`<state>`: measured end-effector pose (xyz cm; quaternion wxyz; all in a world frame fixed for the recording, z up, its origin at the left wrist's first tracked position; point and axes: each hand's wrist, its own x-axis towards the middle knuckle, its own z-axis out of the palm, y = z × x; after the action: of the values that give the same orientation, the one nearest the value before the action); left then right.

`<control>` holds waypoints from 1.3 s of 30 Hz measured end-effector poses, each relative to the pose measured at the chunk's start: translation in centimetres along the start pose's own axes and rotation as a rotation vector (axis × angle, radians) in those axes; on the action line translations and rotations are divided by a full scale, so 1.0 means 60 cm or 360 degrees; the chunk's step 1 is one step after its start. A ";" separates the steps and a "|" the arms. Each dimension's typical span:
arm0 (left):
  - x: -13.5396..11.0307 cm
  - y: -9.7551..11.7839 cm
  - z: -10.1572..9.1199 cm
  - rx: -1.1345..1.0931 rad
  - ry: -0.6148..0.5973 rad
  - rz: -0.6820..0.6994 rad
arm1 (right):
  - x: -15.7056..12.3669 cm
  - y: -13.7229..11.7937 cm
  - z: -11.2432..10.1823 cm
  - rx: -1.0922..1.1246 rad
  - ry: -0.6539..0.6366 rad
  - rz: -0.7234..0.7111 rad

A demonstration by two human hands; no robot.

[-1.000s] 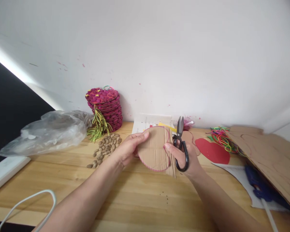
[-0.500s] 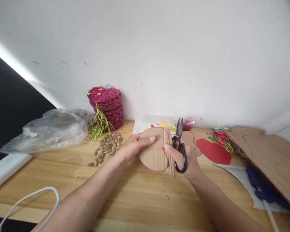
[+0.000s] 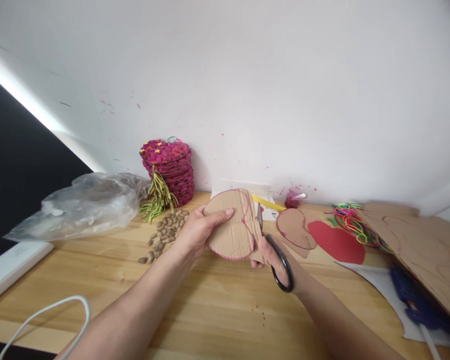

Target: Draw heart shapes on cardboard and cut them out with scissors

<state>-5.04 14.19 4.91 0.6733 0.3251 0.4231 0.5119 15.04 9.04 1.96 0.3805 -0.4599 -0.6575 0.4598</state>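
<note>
A piece of brown cardboard (image 3: 228, 237) with a purple rounded outline is pinched in my left hand (image 3: 200, 230), thumb on top and fingers behind. My right hand (image 3: 275, 260) is closed on black-handled scissors (image 3: 283, 265), whose blade shows along the right edge of the cardboard. Fingertips of the right hand show under the cardboard's lower right corner. Whether the blades enclose the edge I cannot tell. On the table to the right lie a cut cardboard heart shape (image 3: 294, 227) and a red shape (image 3: 337, 241).
Nuts (image 3: 168, 230) lie left of my hands, before a purple woven container (image 3: 168, 170) with a tassel. A plastic bag (image 3: 86, 202) is at left. Colored cords (image 3: 354, 225), large cardboard (image 3: 416, 245) and a blue glue gun (image 3: 410, 297) occupy the right. A white cable (image 3: 48, 305) curves at front left.
The scissors have turned from pointing upward beside the cardboard to lying at its right edge. My right hand has moved lower, and the cardboard has tilted and shifted slightly left.
</note>
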 end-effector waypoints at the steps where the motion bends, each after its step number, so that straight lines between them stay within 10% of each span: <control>1: 0.000 0.000 0.000 0.0004 0.0008 0.0008 | 0.000 0.001 0.001 0.0031 -0.0043 0.0027; 17: 0.002 0.023 -0.025 0.0254 -0.0180 0.0007 | -0.004 -0.010 -0.042 -0.0121 -0.0509 0.0003; 39: -0.020 0.002 0.005 -0.0048 -0.0085 0.0037 | -0.007 -0.005 0.011 0.0170 0.0084 0.0259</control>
<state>-4.95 13.08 5.40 0.6832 0.3332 0.3934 0.5171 14.48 8.45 2.02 0.3830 -0.5029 -0.5822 0.5113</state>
